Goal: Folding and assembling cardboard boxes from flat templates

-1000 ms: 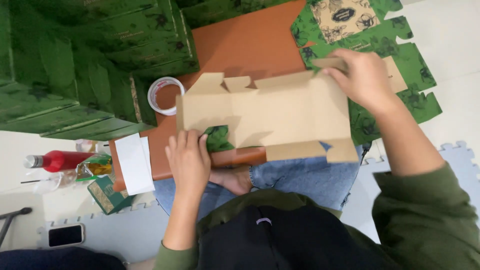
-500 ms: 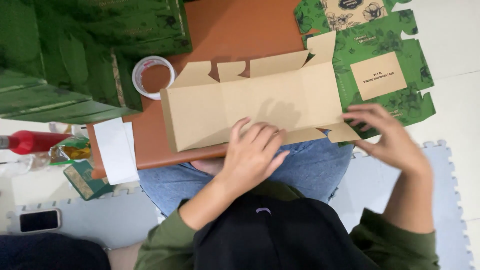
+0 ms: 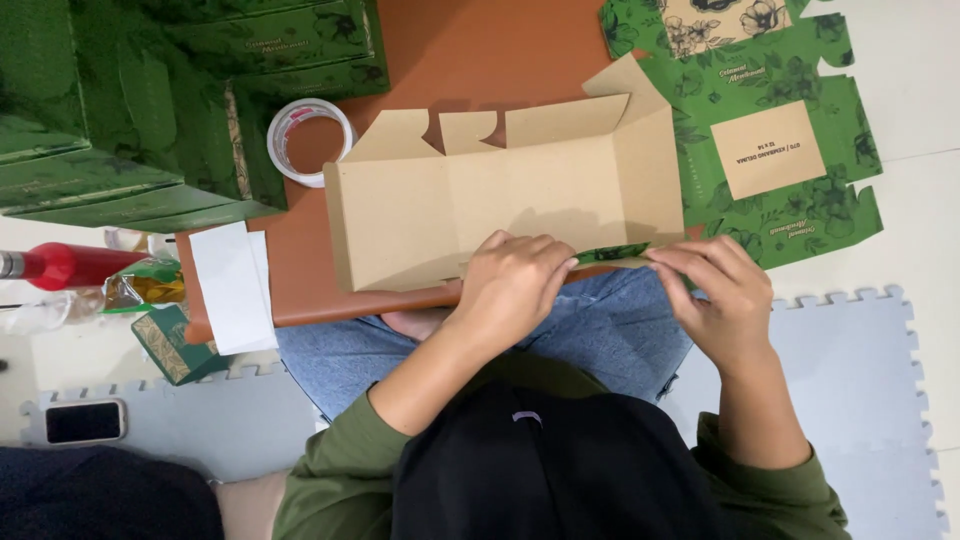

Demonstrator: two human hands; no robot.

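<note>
Off to the far left I see a stack of green printed boxes (image 3: pixel 150 110), a red bottle (image 3: pixel 60 265) lying beside some wrappers, and a dark phone (image 3: pixel 85 421) on the grey foam mat (image 3: pixel 860 370); none of it touches the work. Moving in, a roll of clear tape (image 3: pixel 310 140) sits on the brown board (image 3: pixel 450 50), just beside the upper left corner of the unfolded cardboard box blank (image 3: pixel 500 200), and a white paper slip (image 3: pixel 232 285) hangs over the board's near edge. My guess is that a shove on the blank could knock the tape or slide that slip off.

The blank lies plain side up across the board, over the lap. My left hand (image 3: pixel 515 285) is curled, fingers pressing down on the near edge at the middle. My right hand (image 3: pixel 725 300) pinches the same edge at its right end, where a green printed flap (image 3: pixel 610 253) peeks out. I judge that uneven pressure between the two hands could crease the fold crooked or tear the thin flap. Further right, a flat green printed blank (image 3: pixel 790 140) lies partly under the worked one, and might get dragged along
</note>
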